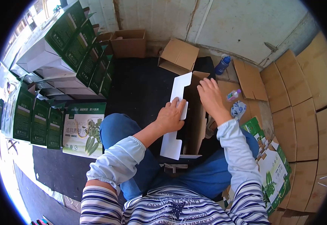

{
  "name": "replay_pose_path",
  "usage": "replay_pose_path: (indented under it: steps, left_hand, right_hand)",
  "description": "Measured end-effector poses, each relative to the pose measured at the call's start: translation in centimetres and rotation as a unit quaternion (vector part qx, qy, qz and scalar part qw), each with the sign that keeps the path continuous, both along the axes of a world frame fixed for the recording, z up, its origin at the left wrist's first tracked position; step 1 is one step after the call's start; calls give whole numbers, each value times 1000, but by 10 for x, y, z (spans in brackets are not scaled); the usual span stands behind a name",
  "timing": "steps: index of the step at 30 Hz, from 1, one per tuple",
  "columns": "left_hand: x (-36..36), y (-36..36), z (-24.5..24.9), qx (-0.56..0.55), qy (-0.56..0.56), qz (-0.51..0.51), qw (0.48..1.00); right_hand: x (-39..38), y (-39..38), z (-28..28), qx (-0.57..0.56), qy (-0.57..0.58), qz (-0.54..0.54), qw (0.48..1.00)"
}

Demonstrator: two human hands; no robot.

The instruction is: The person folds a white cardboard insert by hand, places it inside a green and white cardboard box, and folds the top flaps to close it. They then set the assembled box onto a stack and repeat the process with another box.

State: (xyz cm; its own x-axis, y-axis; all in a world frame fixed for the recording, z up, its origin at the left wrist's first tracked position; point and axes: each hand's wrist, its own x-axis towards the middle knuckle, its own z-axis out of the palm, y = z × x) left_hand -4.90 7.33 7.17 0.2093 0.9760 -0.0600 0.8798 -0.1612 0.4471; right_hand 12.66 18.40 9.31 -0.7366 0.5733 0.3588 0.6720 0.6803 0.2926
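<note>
Between my knees stands a carton point(197, 129) with its top open and brown cardboard inside. A white notched cardboard flap point(171, 144) runs along its left side. My left hand point(170, 117) lies over this flap, its fingers bent around the inner edge. At the upper right of the carton, my right hand point(210, 95) rests at the wall's edge with fingers stretched out. The right thumb is hidden, and nothing shows in that hand. Most of the carton's inside is in shadow.
Green and white cartons point(71, 41) are stacked at left, beside a printed radish carton panel point(82, 129). Brown boxes point(180, 54) stand behind. A blue bottle point(222, 65) and a small clear bottle point(232, 95) are at right, near stacked flat cardboard point(283, 112).
</note>
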Motion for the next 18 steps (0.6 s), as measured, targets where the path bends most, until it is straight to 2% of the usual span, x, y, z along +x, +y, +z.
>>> replay_pose_path:
  steps: [2,6,10,11,14,17,18]
  left_hand:
    - [3,-1,-2,17,1,-8,1000]
    - [4,0,-12,86,7,-35,996]
    - [7,4,-16,89,10,-67,994]
    - [9,8,-25,94,15,-68,993]
    - [15,14,-23,47,21,-56,997]
    - [21,17,-28,54,6,-47,997]
    - [22,17,-29,57,-2,-44,997]
  right_hand:
    - [-9,10,0,-99,-125,-56,986]
    - [-25,29,2,-170,-131,-182,960]
    - [-20,41,-10,-138,-23,-188,972]
    - [-18,38,-14,-103,-35,-177,978]
    - [-6,39,-28,32,-25,-38,998]
    - [-5,-6,7,-133,-157,26,978]
    - [-1,-25,13,-152,-143,52,977]
